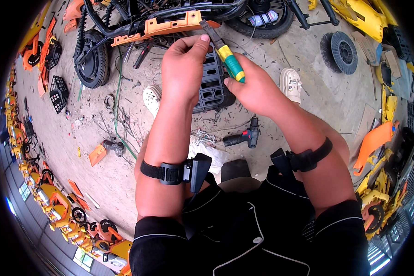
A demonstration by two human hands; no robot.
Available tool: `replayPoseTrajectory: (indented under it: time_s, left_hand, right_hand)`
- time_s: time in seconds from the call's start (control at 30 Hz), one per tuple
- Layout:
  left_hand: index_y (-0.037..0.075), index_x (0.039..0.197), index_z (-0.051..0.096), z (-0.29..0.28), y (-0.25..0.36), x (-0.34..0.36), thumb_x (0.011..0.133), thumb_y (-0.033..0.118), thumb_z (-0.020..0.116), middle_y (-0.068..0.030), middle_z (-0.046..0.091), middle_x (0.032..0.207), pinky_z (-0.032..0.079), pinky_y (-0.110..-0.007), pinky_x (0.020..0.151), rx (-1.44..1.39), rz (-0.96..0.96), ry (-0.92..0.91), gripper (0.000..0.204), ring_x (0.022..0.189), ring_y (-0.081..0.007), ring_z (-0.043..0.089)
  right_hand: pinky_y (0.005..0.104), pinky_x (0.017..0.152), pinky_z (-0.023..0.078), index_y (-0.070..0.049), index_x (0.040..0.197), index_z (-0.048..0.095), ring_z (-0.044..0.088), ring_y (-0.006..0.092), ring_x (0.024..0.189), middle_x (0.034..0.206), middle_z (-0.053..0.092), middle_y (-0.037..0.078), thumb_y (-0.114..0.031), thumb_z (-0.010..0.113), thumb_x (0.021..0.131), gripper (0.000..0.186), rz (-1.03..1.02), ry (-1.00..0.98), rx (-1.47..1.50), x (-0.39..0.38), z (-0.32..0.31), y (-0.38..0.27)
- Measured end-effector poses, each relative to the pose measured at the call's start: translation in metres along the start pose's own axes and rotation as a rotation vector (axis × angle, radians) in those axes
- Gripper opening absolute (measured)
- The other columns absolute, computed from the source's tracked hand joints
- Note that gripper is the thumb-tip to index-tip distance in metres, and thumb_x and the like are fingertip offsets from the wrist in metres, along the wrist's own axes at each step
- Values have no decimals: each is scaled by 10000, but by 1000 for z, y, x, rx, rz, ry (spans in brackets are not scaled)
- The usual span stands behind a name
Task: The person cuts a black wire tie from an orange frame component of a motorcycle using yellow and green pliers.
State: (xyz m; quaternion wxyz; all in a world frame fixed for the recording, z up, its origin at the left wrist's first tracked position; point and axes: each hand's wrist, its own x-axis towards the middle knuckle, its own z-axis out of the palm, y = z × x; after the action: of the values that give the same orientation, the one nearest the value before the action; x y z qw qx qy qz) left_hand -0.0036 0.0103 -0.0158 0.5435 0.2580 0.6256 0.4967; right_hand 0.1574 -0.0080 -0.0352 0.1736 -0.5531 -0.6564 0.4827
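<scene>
My right hand is wrapped round a hand tool with a green and yellow grip and a dark, flat metal head; its exact kind is unclear. The tool slants up and left, its head by my left thumb. My left hand is closed, thumb pressed to the fingers beside the metal; anything pinched there is too small or hidden. Just beyond the tool's tip runs an orange panel fixed along a black vehicle frame. Under my hands lies a black slotted plastic piece, partly covered by them.
A cordless drill lies on the floor near a white cloth. Black wheels stand at the frame, and a grey spool sits at right. Wires and scraps litter the concrete. Orange and yellow vehicle parts line both sides.
</scene>
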Motion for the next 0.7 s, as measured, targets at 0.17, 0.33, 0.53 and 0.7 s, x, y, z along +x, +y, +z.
replayPoseTrajectory:
  time_s: [0.17,0.33,0.53,0.7]
  left_hand:
    - [20,1058,680,-4,-1,1,960,219,675,-33,698,973,447,-280,827,42,-18,-24,222,926,-116,612]
    - [-3,1034,691,-3,-2,3,953,197,680,-47,701,912,461,-261,769,-25,-9,-13,216,824,-101,587]
    - [2,1036,692,-3,-1,2,956,194,673,-45,709,910,468,-262,785,-37,-22,-18,209,849,-103,624]
    - [-2,1046,684,-6,0,1,965,185,659,-50,717,908,470,-263,789,-29,-10,-20,206,858,-103,635]
  right_hand:
    - [400,865,511,-35,1345,479,663,310,1002,1106,674,155,-163,671,906,496,138,-75,43,2,-6,-10]
    - [381,836,513,-42,1323,485,661,266,960,1072,676,132,-185,677,916,473,131,-62,125,2,-5,-7]
    - [458,831,508,-2,1288,502,645,409,986,1036,663,230,-217,658,896,474,162,-57,123,1,-11,-20]
    - [468,826,507,-5,1256,531,645,429,965,997,663,250,-239,645,904,438,211,-28,91,0,-8,-26]
